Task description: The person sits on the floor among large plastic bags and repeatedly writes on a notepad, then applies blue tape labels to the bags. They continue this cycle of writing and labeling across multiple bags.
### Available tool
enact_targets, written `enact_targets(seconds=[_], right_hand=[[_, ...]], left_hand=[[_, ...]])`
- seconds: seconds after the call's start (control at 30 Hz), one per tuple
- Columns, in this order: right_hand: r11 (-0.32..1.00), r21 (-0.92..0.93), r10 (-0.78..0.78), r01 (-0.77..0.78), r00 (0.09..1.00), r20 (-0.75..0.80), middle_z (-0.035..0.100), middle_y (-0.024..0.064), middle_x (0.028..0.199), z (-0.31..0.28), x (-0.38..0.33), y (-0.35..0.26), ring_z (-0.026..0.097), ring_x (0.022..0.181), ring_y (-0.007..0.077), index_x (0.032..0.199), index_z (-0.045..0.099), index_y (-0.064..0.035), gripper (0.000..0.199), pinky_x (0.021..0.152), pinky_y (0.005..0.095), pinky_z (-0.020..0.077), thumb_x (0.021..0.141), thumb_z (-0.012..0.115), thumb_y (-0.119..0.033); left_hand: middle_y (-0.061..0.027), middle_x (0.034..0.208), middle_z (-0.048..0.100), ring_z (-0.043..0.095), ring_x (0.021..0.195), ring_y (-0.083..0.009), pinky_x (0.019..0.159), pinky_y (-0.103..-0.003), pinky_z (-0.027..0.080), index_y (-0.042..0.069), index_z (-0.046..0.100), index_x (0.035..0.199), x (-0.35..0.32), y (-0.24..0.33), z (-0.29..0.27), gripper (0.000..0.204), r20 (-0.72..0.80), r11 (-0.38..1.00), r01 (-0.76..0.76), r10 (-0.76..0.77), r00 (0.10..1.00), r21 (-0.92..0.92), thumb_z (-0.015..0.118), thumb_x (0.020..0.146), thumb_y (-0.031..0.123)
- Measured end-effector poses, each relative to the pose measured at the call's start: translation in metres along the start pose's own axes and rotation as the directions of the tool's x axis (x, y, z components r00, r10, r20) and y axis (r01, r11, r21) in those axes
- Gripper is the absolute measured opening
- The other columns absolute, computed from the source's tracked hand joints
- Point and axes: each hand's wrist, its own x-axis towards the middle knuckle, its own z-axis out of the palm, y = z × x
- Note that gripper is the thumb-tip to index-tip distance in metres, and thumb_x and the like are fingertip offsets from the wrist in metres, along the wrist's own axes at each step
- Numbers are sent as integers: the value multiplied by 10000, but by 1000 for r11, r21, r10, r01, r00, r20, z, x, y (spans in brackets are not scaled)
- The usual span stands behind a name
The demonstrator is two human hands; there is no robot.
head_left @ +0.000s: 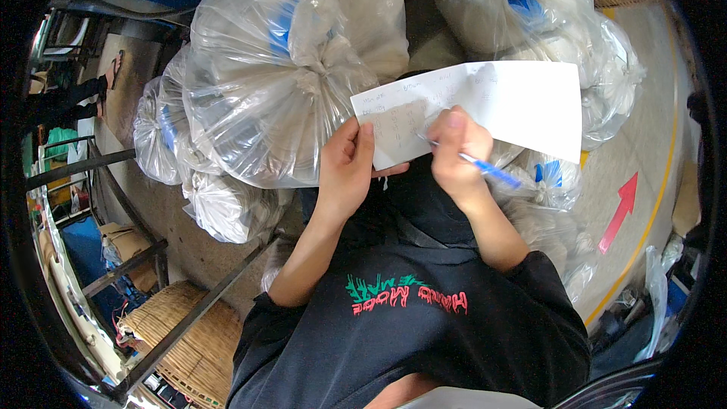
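Note:
A creased white sheet of paper (530, 102) with handwriting on its left part is held out over my lap. My left hand (347, 163) grips its lower left corner, thumb on top and fingers underneath. In my right hand (460, 155) is a blue and white pen (494, 172), its tip resting on or just above the written part of the sheet. The right fingers are closed round the pen near its tip. Beyond the paper's left edge bulges a large knotted clear plastic bag (250, 83) with pale contents and a blue patch.
More filled clear bags (522, 23) stand at the far right, and smaller ones (227, 208) lie at the left. A black metal frame (204, 295) runs along my left beside a woven basket (185, 341). A red arrow (619, 210) and yellow line mark the floor at right.

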Motion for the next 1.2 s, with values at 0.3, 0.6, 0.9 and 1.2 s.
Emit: enact_targets(seconds=[0.3, 0.6, 0.9, 1.2], right_hand=[[792, 101, 509, -603, 742, 437, 608, 82, 917, -114, 21, -15, 541, 635, 85, 1277, 522, 46, 262, 626, 294, 573, 1071, 484, -112], [681, -531, -97, 504, 781, 617, 723, 132, 1146, -41, 33, -57, 738, 987, 341, 1316, 660, -110, 573, 802, 418, 604, 756, 756, -30], [-122, 719, 361, -684, 645, 674, 696, 95, 835, -39, 63, -16, 409, 383, 64, 1183, 619, 16, 307, 340, 206, 279, 1084, 478, -238], [-90, 656, 406, -749, 574, 711, 737, 102, 923, -19, 82, 27, 383, 344, 88, 1166, 637, -55, 291, 306, 219, 296, 1085, 503, -299]], left_hand=[[-177, 1199, 659, 728, 1020, -291, 803, -423, 684, -55, 516, 1337, -8, 17, -25, 407, -71, 985, -174, 173, 982, -14, 407, 1140, 284], [-165, 1233, 676, 713, 1066, -238, 875, -360, 627, -65, 543, 1336, -24, 31, -11, 433, 36, 993, -40, 44, 998, -112, 416, 1143, 302], [-175, 1264, 611, 549, 1208, -373, 1068, -580, 372, 52, 617, 1276, 42, 52, -30, 720, 144, -181, 17, 833, 534, 983, 781, 791, 557], [-139, 986, 690, 636, 1027, -356, 955, -517, 440, 73, 681, 905, 97, 91, -62, 543, 96, -62, -75, 749, 655, 995, 756, 819, 604]])
